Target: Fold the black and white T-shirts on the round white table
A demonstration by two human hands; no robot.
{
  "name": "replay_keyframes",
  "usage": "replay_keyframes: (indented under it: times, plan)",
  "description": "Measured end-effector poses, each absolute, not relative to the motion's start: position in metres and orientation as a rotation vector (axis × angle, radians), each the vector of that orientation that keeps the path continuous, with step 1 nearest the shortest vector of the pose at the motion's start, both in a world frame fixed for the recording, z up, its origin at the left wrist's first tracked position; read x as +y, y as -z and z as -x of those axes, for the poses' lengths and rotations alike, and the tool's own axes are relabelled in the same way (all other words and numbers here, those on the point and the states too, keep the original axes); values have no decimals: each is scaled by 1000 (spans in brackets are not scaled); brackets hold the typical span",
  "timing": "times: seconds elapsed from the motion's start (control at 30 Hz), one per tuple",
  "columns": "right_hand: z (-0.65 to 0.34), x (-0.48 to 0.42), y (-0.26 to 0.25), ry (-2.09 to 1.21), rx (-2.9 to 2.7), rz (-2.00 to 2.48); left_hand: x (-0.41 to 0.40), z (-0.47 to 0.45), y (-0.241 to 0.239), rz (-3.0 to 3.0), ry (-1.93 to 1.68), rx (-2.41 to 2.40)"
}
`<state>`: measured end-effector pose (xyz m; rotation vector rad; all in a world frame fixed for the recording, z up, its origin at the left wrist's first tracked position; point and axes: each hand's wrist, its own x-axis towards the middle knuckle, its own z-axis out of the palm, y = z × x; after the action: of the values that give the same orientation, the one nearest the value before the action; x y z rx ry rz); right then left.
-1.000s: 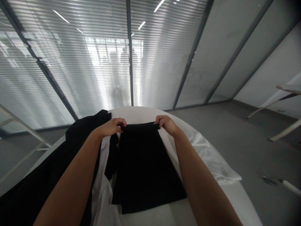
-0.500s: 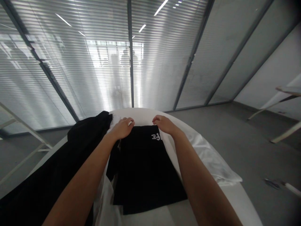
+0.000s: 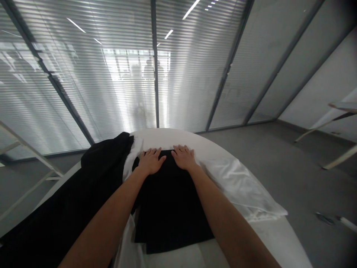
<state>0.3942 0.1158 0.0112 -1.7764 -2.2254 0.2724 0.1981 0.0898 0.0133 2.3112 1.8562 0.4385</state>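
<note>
A folded black garment lies on the white round table in front of me. My left hand rests flat on its far left corner, fingers spread. On the far right corner lies my right hand, palm down with the fingers stretched out. The white lettering seen earlier near that corner is hidden under my right hand and wrist. White fabric spreads out to the right of the garment, and more white fabric shows along its left side.
A large heap of black cloth covers the table's left part. A white metal frame stands at the left. Glass panels with blinds rise behind the table. At the right are chair or table legs and a dark object on the floor.
Both hands have come down from the garment's far corners, moving slightly inward and nearer to me. Their curled fingers have opened out flat on the cloth, and the lettering is now covered.
</note>
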Motion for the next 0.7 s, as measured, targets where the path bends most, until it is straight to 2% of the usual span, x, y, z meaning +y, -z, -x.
replay_keyframes:
  times: [0.2,0.5,0.7]
  plan:
    - [-392,112,-14,-128,-2050,1734,86,-203,-14,-2328,-573,1913]
    - [-404,100,-16,-239,-1665,1739,73,-210,-26,-2361,-426,2040]
    - [-406,78,-12,-130,-1786,1824,69,-210,-27,-2426,-427,1998]
